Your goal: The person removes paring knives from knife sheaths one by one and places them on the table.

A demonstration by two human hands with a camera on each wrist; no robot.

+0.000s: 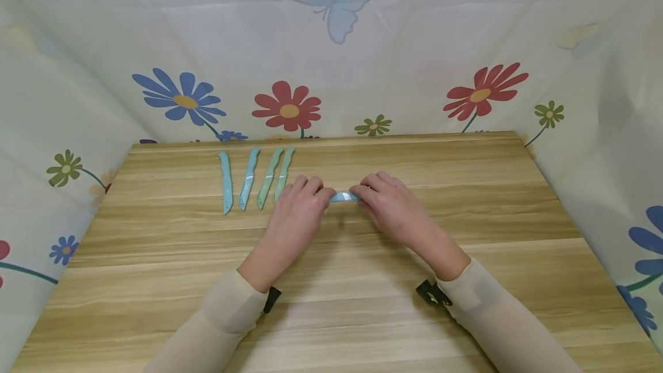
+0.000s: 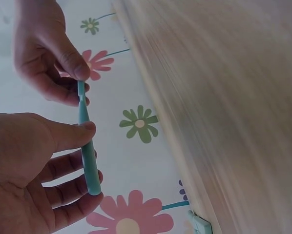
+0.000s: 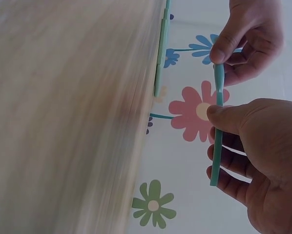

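Plainly, the head view shows a slim blue knife [image 1: 344, 196] held crosswise above the wood-grain tabletop [image 1: 336, 315], closer to its far edge than its near one and about midway between its side edges. The left hand [image 1: 299, 207] pinches one end and the right hand [image 1: 389, 207] the other, with a short stretch and a pale band showing between them. Near the far edge, left of the hands, four knives lie in a row, handles toward that edge: a blue knife [image 1: 227, 183] nearest the left edge, a second blue knife [image 1: 250, 179], a green knife [image 1: 270, 179], then another green knife [image 1: 283, 174], partly hidden by the left hand. Behind the far edge hangs a white cloth [image 1: 404, 73] printed with flowers and a butterfly.

From the left wrist, the held knife looks teal; the left thumb presses on its thicker part, fingers behind, while the right hand clasps the thinner end. A pale green piece sits at the tabletop's edge.

From the right wrist, the right thumb and fingers clamp the thin, straight part, and the left hand pinches the thicker end. Green lengths lie along the tabletop's edge.
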